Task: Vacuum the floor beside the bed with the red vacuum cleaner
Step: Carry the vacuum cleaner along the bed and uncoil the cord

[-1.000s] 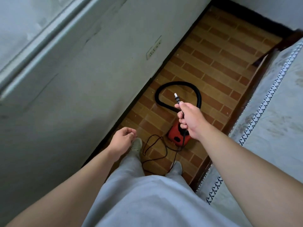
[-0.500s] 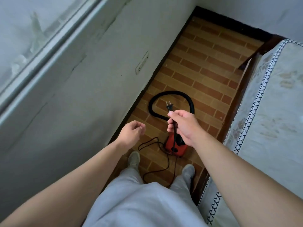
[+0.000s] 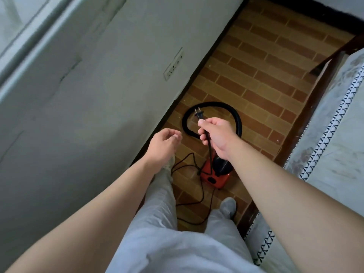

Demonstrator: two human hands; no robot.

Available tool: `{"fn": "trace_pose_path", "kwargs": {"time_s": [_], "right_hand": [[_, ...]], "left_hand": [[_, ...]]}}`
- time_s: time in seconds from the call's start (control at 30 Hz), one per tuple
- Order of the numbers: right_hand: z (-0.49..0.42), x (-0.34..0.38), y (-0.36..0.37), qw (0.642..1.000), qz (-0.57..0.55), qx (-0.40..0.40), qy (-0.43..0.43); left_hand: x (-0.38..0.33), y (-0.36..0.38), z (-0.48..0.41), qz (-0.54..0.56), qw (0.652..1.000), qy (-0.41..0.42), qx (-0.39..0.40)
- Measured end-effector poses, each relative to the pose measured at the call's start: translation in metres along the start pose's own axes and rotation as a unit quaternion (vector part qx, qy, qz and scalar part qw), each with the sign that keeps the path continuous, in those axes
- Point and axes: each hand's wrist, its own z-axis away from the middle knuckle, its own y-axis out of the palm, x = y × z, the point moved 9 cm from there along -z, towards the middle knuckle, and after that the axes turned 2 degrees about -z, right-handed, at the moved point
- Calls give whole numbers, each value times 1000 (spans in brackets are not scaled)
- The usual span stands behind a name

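Observation:
A small red vacuum cleaner [image 3: 215, 177] stands on the brick-patterned floor [image 3: 262, 71] between the wall and the bed [image 3: 334, 134]. Its black hose [image 3: 235, 115] loops away from it on the floor. My right hand [image 3: 215, 133] grips the black power cord just below the plug [image 3: 199, 114], which points up and left toward the wall. The cord [image 3: 189, 198] trails down past the vacuum and curls on the floor by my feet. My left hand [image 3: 163, 143] hovers beside the right one, fingers loosely curled, holding nothing.
A white wall socket [image 3: 173, 65] sits on the grey wall to the left, above the skirting. The bed's dark wooden frame [image 3: 307, 107] edges the narrow floor strip on the right. My legs and feet stand close to the vacuum.
My right hand has carried the plug leftward toward the wall. My left hand has risen and come nearer the right one. The view has shifted forward along the floor.

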Motion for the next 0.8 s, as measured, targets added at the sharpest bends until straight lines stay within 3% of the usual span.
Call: {"fn": "trace_pose_path", "kwargs": {"time_s": [0.4, 0.67, 0.8], "right_hand": [[-198, 25, 42, 995, 66, -70, 28], [-350, 31, 80, 995, 92, -31, -6], [-409, 38, 91, 984, 170, -17, -58]], "left_hand": [[-10, -19, -221, -85, 995, -14, 46], [16, -25, -350, -66, 997, -35, 15], [31, -16, -395, -42, 998, -35, 9]]}}
